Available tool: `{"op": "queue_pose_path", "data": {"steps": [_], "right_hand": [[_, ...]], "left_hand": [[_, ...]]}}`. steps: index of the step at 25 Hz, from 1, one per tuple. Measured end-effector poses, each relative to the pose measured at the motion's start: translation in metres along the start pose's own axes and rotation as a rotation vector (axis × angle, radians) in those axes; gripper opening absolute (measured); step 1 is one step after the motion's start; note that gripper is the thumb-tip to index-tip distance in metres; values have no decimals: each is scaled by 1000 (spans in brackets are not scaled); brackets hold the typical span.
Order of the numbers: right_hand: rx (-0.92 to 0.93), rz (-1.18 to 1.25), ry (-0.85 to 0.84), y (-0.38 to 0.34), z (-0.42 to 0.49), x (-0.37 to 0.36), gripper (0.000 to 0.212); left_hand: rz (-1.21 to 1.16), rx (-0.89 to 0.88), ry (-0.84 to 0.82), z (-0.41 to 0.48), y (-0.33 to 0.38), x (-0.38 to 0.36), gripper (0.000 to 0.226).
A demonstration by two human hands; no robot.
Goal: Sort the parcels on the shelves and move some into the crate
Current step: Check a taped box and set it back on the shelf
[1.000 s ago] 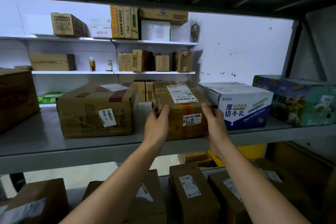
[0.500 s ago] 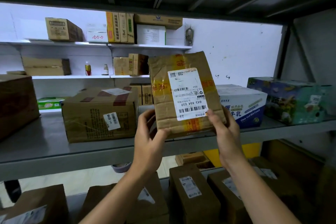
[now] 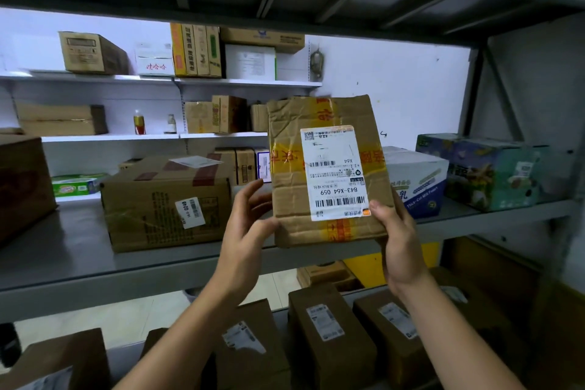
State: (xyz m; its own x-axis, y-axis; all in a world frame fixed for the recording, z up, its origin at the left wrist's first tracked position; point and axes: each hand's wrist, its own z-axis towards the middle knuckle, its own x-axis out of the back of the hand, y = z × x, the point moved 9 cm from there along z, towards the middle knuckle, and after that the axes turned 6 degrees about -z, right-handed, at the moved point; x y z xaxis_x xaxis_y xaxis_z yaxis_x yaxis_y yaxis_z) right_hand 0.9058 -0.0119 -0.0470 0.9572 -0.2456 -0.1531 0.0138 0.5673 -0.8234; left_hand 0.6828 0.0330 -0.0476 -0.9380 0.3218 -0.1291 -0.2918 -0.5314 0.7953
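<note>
I hold the parcel (image 3: 329, 171) upright in the air in front of the grey shelf (image 3: 63, 250), long axis vertical, label facing me with its print upside down. My right hand (image 3: 399, 241) pinches its lower right corner, thumb on the front. My left hand (image 3: 247, 225) touches the lower left edge, fingers loosely spread.

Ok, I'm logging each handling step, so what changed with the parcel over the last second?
The taped parcel came up off the grey shelf and was tipped upright, shipping label toward the camera. The right hand keeps its grip on the lower right corner, thumb on the label; the left hand shifted to the lower left edge. The 0246 carton and milk box stayed put.
</note>
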Motion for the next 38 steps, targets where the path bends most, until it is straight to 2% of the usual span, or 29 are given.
{"op": "queue_pose_path", "data": {"steps": [5, 13, 14, 17, 19, 21, 22, 24, 26, 28, 31, 34, 38], "right_hand": [[-14, -5, -61, 3, -16, -11, 29], [-6, 33, -82, -1, -21, -9, 20], [3, 28, -95, -3, -21, -9, 25], [29, 42, -139, -12, -19, -10, 69], [-10, 115, -107, -14, -10, -4, 66], [-110, 142, -41, -10, 0, 7, 64], [-188, 165, -68, -4, 2, 5, 73], [-385, 316, -245, 6, -9, -15, 86], [-485, 396, -311, 10, -21, -23, 68], [-477, 347, -270, 13, -21, -18, 51], [-402, 239, -184, 13, -12, -10, 57], [-354, 214, -167, 11, -8, -13, 52], [-343, 211, -160, 11, -6, -17, 51]], "left_hand": [[-76, 82, -50, 8, 4, -9, 94], [-172, 102, -79, 3, 6, -16, 89], [-164, 96, -79, 3, 7, -16, 87], [-171, 82, -58, 7, 12, -9, 83], [-252, 123, -33, 10, 11, 0, 82], [-377, 227, -38, 9, 2, 2, 95], [-429, 283, -46, 6, -4, 0, 103], [-477, 369, -44, 1, -13, -1, 111], [-443, 437, -30, -1, -20, 1, 109], [-301, 407, 6, 6, -22, 10, 92], [-33, 272, 55, 13, -18, 21, 82], [-52, 255, -13, 11, -19, 5, 64], [-69, 255, -30, 13, -21, 5, 67]]}}
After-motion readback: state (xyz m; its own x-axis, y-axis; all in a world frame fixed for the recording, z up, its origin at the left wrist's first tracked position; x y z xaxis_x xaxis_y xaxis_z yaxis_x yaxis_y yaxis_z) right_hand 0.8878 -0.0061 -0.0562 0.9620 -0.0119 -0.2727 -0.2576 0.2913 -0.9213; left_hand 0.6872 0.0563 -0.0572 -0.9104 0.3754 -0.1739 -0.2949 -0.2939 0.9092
